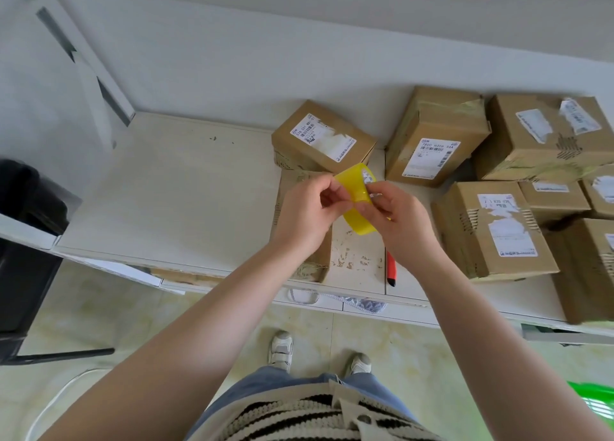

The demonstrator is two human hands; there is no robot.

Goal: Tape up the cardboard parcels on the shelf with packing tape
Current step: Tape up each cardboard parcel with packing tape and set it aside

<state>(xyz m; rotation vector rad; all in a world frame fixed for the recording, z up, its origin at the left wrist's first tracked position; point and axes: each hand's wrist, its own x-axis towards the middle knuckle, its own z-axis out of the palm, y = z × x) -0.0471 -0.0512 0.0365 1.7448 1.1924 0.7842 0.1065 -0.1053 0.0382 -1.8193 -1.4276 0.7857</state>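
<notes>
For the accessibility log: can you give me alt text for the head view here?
Both hands hold a yellow roll of packing tape above a white shelf, the left hand and right hand picking at its edge. Labelled cardboard parcels crowd the shelf's right side, and a red cutter lies by the front edge.

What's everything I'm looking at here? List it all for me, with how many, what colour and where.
Cardboard parcels: at least eight, brown with white labels, most clustered at the right of the shelf, one partly under the hands.
Tape roll: one, yellow, held above the shelf between both hands.
Cutter: one, red and black, lying near the shelf's front edge.
Shelf: one, off-white, its left part bare.
Black bin: one, far left.
Green object: one, bottom right corner, cannot tell what it is.
Shoes: two, pale, on the tiled floor.
Left hand: pinches at the tape roll.
Right hand: grips the tape roll.
</notes>
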